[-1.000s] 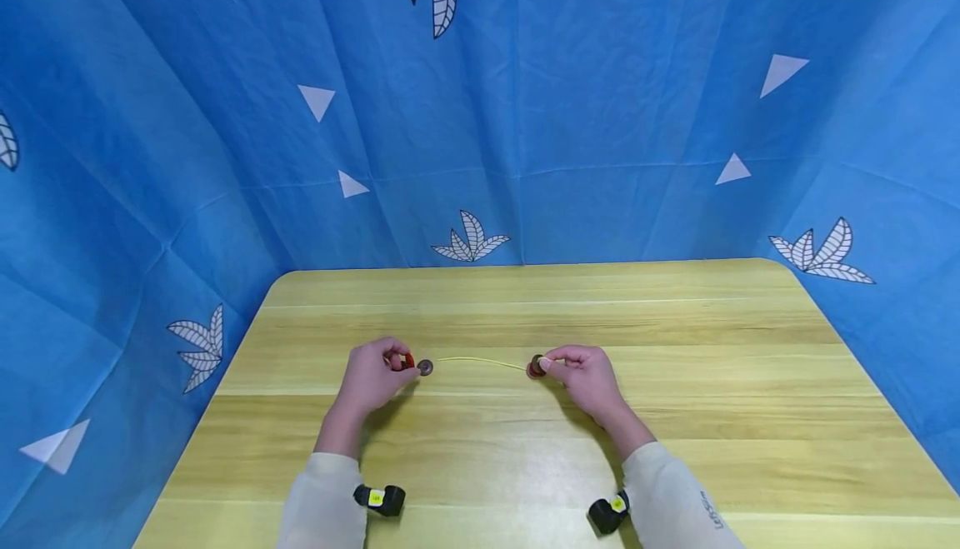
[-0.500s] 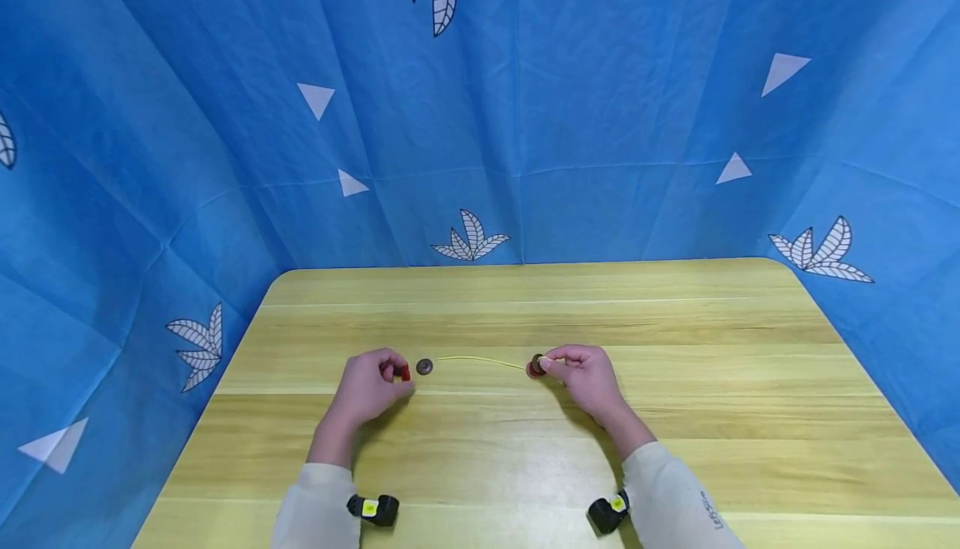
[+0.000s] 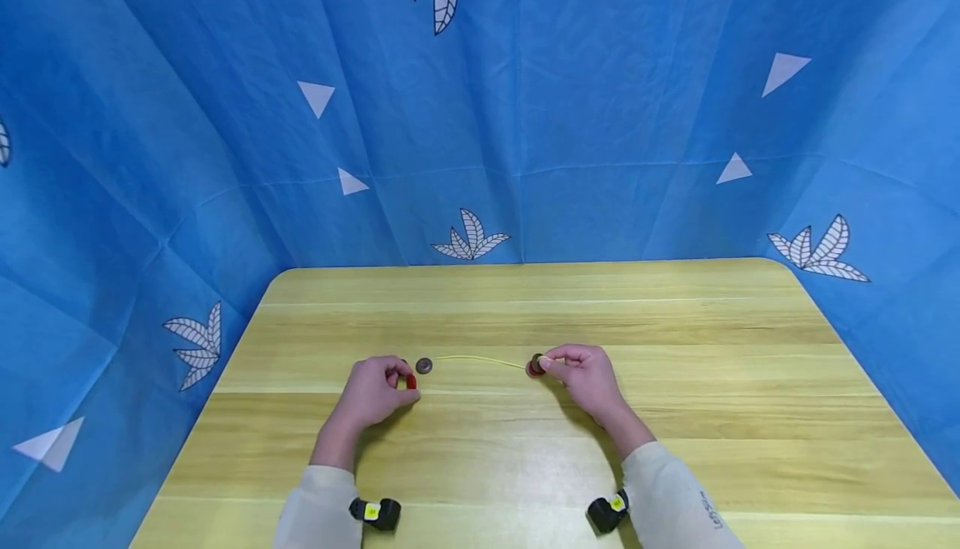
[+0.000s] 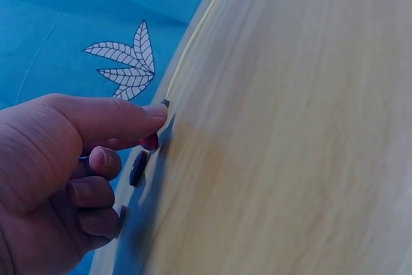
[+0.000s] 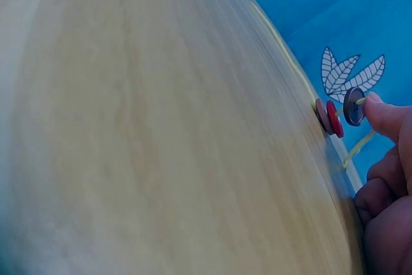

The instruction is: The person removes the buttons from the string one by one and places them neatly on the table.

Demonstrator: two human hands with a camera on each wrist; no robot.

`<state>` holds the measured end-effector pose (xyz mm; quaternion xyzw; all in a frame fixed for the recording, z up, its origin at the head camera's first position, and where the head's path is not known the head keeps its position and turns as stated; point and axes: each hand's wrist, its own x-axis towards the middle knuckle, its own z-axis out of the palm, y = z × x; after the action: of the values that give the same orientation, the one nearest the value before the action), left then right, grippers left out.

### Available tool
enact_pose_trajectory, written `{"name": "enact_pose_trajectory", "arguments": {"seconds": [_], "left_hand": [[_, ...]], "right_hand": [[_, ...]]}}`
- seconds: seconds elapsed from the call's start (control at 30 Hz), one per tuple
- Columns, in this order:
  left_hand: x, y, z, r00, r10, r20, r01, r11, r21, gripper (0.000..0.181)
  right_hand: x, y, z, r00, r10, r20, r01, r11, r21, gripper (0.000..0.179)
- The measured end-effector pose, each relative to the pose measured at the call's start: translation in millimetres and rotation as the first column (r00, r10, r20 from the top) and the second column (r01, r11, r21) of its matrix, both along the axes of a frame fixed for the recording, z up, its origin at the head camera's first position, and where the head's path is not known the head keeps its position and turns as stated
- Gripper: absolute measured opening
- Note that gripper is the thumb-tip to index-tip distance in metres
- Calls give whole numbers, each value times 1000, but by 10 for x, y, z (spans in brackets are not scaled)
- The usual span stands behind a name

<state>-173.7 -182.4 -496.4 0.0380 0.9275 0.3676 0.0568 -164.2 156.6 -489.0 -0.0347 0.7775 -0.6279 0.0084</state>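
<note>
My left hand (image 3: 371,391) pinches a red button (image 3: 411,381) between thumb and index finger, low over the table. A brown button (image 3: 424,366) lies just beyond those fingertips, apart from them in the head view. Other dark buttons (image 4: 138,167) sit under the curled fingers in the left wrist view, partly hidden. On the right, my right hand (image 3: 588,378) pinches a yellow string by a brown button (image 5: 354,106). A red button (image 5: 335,119) and a brownish one (image 5: 323,116) hang beside it on the string. The yellow string (image 3: 480,358) runs leftward over the table.
A light wooden table (image 3: 487,449) lies under both hands. Blue cloth (image 3: 600,116) with white leaf prints hangs behind it and at the sides. Black wrist cameras are strapped to the left sleeve (image 3: 318,507) and the right sleeve (image 3: 675,499).
My left hand has drawn slightly back from the brown button and toward the front edge, with the red button in its fingers. The right hand and the string have stayed put.
</note>
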Motion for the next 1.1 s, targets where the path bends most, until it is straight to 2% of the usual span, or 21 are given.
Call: {"name": "enact_pose_trajectory", "arguments": {"seconds": [0.27,0.63,0.8,1.03,1.1], "left_hand": [[5,49,-10,999,-36,0,36,999,-9,22],[0,56,-26,998,-56,16,56,998,-24,24],[-1,47,-44,997,-66,29,66,998,-2,24],[-6,42,-47,997,-58,53,58,998,13,24],[-4,43,-36,997,-56,57,55,998,8,25]], "right_hand": [[4,-2,3,1000,-5,1,5,1000,0,7],[9,-11,31,1000,-10,-4,10,1000,17,7],[10,-10,31,1000,-7,9,7,1000,21,8],[-102,43,-289,1000,-27,12,27,1000,11,6],[-116,48,-332,999,-35,4,35,999,11,5]]}}
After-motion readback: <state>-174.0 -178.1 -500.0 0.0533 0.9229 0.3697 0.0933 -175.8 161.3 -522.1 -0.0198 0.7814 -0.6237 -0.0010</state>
